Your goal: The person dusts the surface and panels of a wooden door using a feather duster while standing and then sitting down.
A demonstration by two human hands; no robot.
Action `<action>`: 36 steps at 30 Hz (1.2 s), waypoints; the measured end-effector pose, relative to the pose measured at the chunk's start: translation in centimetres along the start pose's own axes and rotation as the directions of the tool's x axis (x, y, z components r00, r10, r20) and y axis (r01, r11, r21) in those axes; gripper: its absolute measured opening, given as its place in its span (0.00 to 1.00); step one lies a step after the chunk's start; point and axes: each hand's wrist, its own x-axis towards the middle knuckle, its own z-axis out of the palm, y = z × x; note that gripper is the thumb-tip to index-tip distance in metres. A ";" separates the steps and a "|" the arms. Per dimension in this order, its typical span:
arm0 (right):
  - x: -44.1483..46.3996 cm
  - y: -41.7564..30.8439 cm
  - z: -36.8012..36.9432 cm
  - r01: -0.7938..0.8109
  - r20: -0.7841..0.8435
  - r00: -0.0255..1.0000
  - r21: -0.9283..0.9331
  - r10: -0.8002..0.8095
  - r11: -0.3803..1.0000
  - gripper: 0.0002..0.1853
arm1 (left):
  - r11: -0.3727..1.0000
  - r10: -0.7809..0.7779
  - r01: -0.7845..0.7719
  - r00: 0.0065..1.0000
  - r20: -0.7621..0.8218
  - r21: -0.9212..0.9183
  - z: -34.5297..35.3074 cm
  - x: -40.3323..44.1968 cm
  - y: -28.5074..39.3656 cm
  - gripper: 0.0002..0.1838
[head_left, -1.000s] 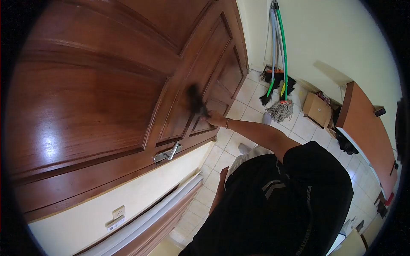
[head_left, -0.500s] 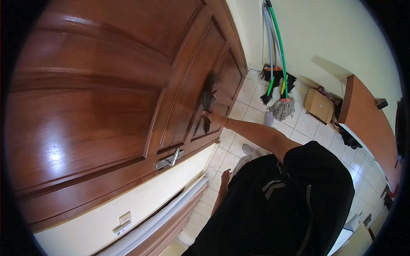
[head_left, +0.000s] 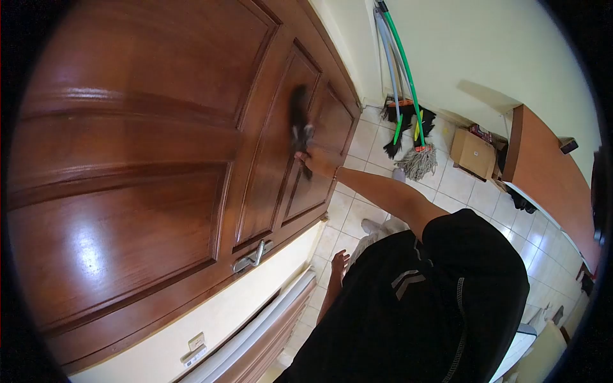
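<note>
My right hand (head_left: 314,161) reaches out to a brown wooden panelled door (head_left: 159,153), its fingers closed around a dark duster (head_left: 298,108). Motion blurs the duster, which lies over the narrow panels; whether every part touches the wood I cannot tell. Below it in view, the door's metal lever handle (head_left: 255,255) is apart from both hands. My left hand (head_left: 340,260) hangs low beside my body with fingers loosely apart and nothing in them.
Brooms and a grey string mop (head_left: 419,163) lean against the far wall. A cardboard box (head_left: 472,153) sits on the tiled floor near an orange-brown tabletop (head_left: 549,172). Long stacked panels (head_left: 255,338) stand by the near wall, under a wall socket (head_left: 196,341).
My right hand and the duster have moved up in view along the door, farther from the lever handle. My left hand's fingers look more spread. The whole view has shifted slightly.
</note>
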 end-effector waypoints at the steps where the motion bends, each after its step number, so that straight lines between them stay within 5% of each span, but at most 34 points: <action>1: 0.4 0.2 -0.5 0.101 -0.007 0.995 -0.212 -0.104 0.972 0.19 | 1.000 0.019 -0.019 1.000 0.009 0.014 0.1 -0.1 0.3 0.21; 4: 1.5 0.2 -0.9 -0.081 -0.014 0.996 0.236 0.086 0.968 0.18 | 1.000 -0.002 0.002 1.000 -0.003 0.016 0.5 0.1 1.4 0.20; 7: 3.9 0.4 -2.3 0.110 -0.122 0.987 0.012 -0.107 0.994 0.18 | 0.998 -0.033 0.035 0.998 -0.045 0.049 1.6 0.7 2.4 0.21; 10: 3.9 -1.8 -4.3 0.021 -0.049 0.999 0.234 -0.010 0.972 0.18 | 0.998 -0.001 0.004 0.999 -0.041 0.069 2.4 0.6 3.4 0.21; 13: 6.1 -1.4 -5.2 -0.022 -0.134 0.990 0.174 0.045 0.985 0.20 | 1.000 -0.020 0.021 0.999 -0.036 0.019 2.9 1.0 3.8 0.21; 16: 5.1 -2.2 -7.0 0.103 -0.175 0.980 0.037 -0.095 0.994 0.20 | 0.998 -0.039 0.038 0.999 -0.017 -0.040 3.4 1.9 4.4 0.22; 19: 8.6 1.1 -6.1 -0.026 -0.234 0.970 0.157 0.062 0.987 0.21 | 0.998 -0.001 0.003 1.000 0.029 -0.055 3.9 1.7 4.5 0.20; 22: 4.7 -1.3 -8.4 0.138 -0.396 0.907 -0.033 -0.139 0.990 0.25 | 0.995 -0.086 0.087 0.996 0.017 -0.052 4.7 2.1 5.4 0.20; 28: 1.9 0.1 -11.5 0.034 -0.399 0.917 0.130 0.021 0.991 0.22 | 0.998 -0.066 0.067 0.998 0.018 -0.006 6.2 2.1 6.2 0.21; 31: -0.7 -1.1 -13.2 0.227 -0.278 0.931 -0.062 -0.235 0.972 0.18 | 0.997 -0.049 0.050 0.999 -0.009 0.065 7.4 1.7 7.2 0.23; 34: -0.2 -0.7 -13.7 0.188 -0.338 0.923 -0.019 -0.184 0.982 0.16 | 0.995 -0.049 0.048 0.999 0.012 0.085 7.8 1.4 7.5 0.23; 36: 2.0 -0.2 -13.1 0.023 -0.444 0.896 0.067 0.010 0.997 0.15 | 0.996 -0.021 0.017 0.999 0.046 0.083 7.7 2.1 7.6 0.23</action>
